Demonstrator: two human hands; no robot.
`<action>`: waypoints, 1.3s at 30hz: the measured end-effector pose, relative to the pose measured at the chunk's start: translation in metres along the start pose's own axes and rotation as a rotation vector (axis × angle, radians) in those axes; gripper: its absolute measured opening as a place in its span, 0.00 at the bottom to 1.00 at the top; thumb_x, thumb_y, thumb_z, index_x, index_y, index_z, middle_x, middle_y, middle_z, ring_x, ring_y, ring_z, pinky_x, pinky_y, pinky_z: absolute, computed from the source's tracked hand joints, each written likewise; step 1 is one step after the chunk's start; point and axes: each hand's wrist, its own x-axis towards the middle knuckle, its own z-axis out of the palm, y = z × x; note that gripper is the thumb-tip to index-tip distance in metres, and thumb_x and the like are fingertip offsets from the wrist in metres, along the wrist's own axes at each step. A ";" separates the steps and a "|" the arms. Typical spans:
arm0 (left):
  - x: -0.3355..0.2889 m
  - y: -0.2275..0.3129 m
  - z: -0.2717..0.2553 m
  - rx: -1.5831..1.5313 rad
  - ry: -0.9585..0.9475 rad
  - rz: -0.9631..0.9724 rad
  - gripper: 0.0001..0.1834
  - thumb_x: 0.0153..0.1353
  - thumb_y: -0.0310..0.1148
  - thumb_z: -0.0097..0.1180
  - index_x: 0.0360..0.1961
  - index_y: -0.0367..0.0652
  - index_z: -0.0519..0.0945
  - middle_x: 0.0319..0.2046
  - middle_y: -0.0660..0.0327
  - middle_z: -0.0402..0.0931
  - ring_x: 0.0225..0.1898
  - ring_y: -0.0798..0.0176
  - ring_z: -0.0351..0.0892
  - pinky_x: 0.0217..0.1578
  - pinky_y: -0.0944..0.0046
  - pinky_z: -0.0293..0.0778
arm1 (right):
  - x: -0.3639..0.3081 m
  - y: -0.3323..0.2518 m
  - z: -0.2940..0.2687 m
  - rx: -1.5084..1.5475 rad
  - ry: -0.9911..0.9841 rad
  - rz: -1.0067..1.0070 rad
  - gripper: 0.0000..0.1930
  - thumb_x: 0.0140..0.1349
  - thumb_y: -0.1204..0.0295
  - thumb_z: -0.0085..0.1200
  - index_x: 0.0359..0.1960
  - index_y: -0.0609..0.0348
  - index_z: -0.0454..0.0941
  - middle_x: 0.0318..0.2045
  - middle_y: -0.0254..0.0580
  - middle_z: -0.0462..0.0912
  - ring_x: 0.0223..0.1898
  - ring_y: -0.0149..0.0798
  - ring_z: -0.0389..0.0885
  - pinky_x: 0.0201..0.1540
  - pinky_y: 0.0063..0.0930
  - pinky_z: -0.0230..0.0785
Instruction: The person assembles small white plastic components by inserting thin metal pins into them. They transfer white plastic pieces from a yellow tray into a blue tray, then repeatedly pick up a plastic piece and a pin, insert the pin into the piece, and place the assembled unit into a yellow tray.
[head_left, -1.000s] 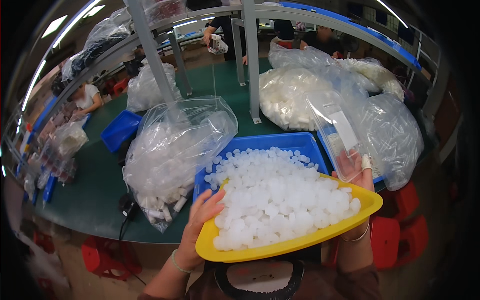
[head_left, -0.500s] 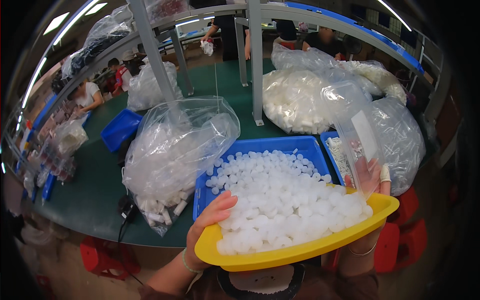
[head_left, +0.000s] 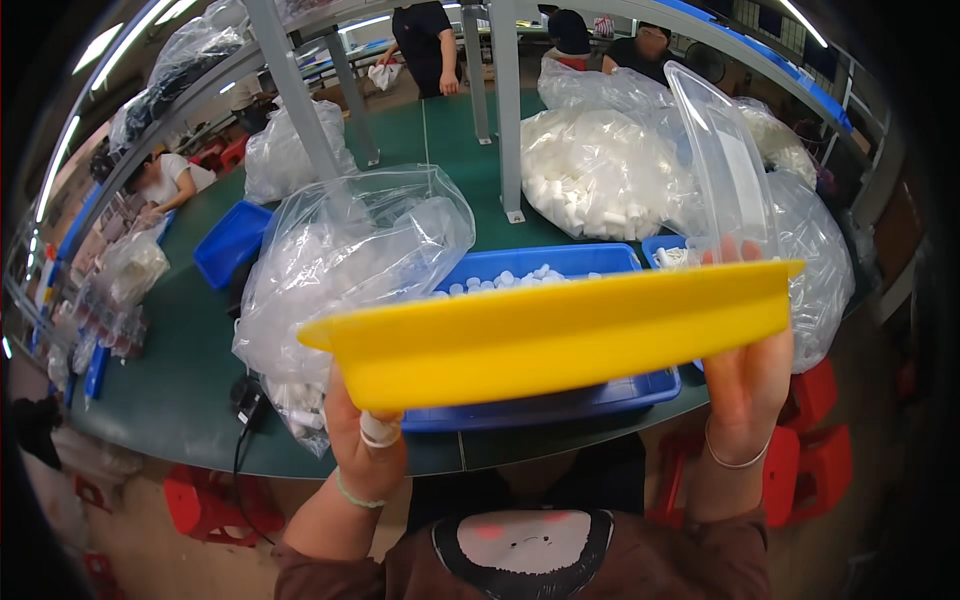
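Clock centred on the yellow tray [head_left: 560, 340], 12 pointing away from the person. Tray's up off the desk [head_left: 180, 400], tipped with its outer side toward the wearer, over the blue tray [head_left: 600, 260]. Left grip [head_left: 370, 425] at 8, grasping the tray: hand comes up under its left end, thumb wrapped in white showing below, other fingers hidden by the plastic. Right grip [head_left: 745, 385] at 4, also grasping it at the right end; palm below, fingertips poking past the rim. Same right fingers lie against a clear plastic container [head_left: 732, 165], standing up at 1 to 2, just beyond the tray. So the tray spans both grips, sitting above the left and crossing in front of the right. Its contents, if any, can't be seen from here. White pieces [head_left: 500, 282] lie in the blue tray, visible past the yellow rim at 11 to 12. Clear bag [head_left: 345, 240] at 10, close by; bag of white cylinders [head_left: 590, 175] at 12 to 1, further back. Blue bin [head_left: 230, 243] beyond the nearer bag, toward 10. Black adapter [head_left: 246, 400] at 8 to 9, left of the left grip. Co-worker [head_left: 428, 45] standing across the desk at 11.
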 end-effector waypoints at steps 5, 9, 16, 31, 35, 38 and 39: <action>0.029 -0.004 -0.001 -0.083 0.050 -0.005 0.32 0.67 0.51 0.48 0.60 0.34 0.65 0.54 0.58 0.69 0.57 0.64 0.67 0.57 0.63 0.61 | 0.022 0.012 -0.007 0.073 -0.178 0.025 0.21 0.75 0.61 0.27 0.60 0.59 0.64 0.57 0.46 0.72 0.59 0.40 0.69 0.64 0.36 0.58; 0.050 -0.021 0.001 -0.074 0.011 0.079 0.28 0.68 0.44 0.49 0.60 0.35 0.63 0.52 0.58 0.70 0.56 0.64 0.68 0.57 0.63 0.63 | 0.036 0.021 -0.020 -0.062 -0.211 -0.043 0.21 0.75 0.60 0.27 0.58 0.58 0.65 0.54 0.45 0.74 0.56 0.39 0.72 0.61 0.34 0.62; 0.051 -0.049 0.014 -0.085 -0.055 -0.219 0.32 0.62 0.32 0.58 0.62 0.37 0.57 0.56 0.56 0.66 0.56 0.64 0.69 0.57 0.65 0.65 | 0.050 0.068 -0.050 -0.369 -0.043 -0.234 0.20 0.75 0.59 0.27 0.56 0.59 0.65 0.43 0.47 0.81 0.44 0.35 0.79 0.48 0.27 0.71; 0.088 -0.059 -0.009 -0.351 0.154 -0.335 0.12 0.65 0.29 0.55 0.47 0.36 0.72 0.43 0.59 0.78 0.44 0.68 0.78 0.46 0.69 0.74 | 0.105 0.090 -0.032 -0.427 -0.090 -0.031 0.19 0.73 0.64 0.33 0.55 0.66 0.65 0.44 0.55 0.79 0.43 0.41 0.79 0.47 0.31 0.72; 0.096 -0.067 -0.020 -0.356 0.172 -0.348 0.12 0.65 0.30 0.53 0.47 0.36 0.73 0.44 0.59 0.78 0.44 0.67 0.78 0.46 0.68 0.75 | 0.124 0.115 -0.037 -0.409 -0.068 -0.042 0.18 0.72 0.64 0.34 0.54 0.64 0.66 0.44 0.56 0.78 0.43 0.42 0.80 0.46 0.31 0.73; 0.092 -0.061 -0.024 -0.366 0.179 -0.344 0.13 0.65 0.30 0.53 0.49 0.37 0.72 0.45 0.59 0.77 0.46 0.67 0.78 0.47 0.68 0.74 | 0.123 0.117 -0.035 -0.363 -0.043 -0.019 0.18 0.72 0.62 0.35 0.53 0.62 0.67 0.46 0.55 0.77 0.43 0.42 0.80 0.45 0.31 0.73; 0.090 -0.057 -0.024 -0.371 0.177 -0.340 0.13 0.66 0.30 0.53 0.49 0.37 0.72 0.45 0.59 0.77 0.46 0.66 0.78 0.47 0.68 0.74 | 0.118 0.109 -0.031 -0.384 -0.027 -0.024 0.18 0.72 0.61 0.35 0.53 0.62 0.67 0.46 0.54 0.77 0.42 0.42 0.80 0.45 0.31 0.73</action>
